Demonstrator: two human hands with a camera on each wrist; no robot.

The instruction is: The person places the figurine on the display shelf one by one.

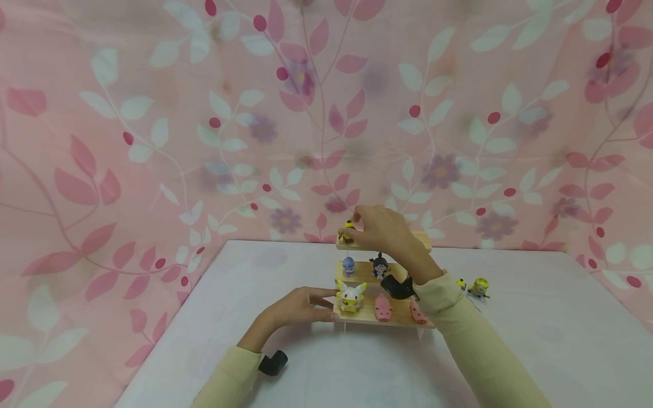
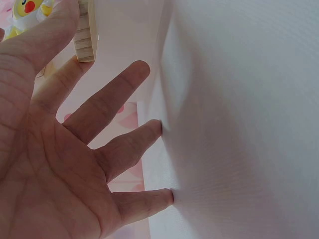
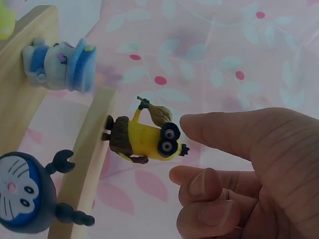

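Note:
A three-tier wooden display stand (image 1: 400,310) holds small figurines. My left hand (image 1: 296,307) pinches the left end of its lowest shelf between thumb and index finger; in the left wrist view the other fingers (image 2: 112,107) spread out straight, their tips at the white tabletop. On the top shelf, at its left end, a yellow minion figurine (image 3: 147,139) with a brown skirt and a leaf-like club stands upright. My right hand (image 3: 249,169) is just above its head, thumb and forefinger parted with a small gap to the figurine, the other fingers bent.
The middle shelf carries a blue-hatted figurine (image 1: 348,266) and a dark-haired figurine (image 1: 380,266). Below are a white-hooded yellow figurine (image 1: 350,299) and two pink pigs, one pig (image 1: 383,309) central. Right of the stand, minion figurines (image 1: 479,287) rest on the table. A floral cloth (image 1: 306,113) hangs behind.

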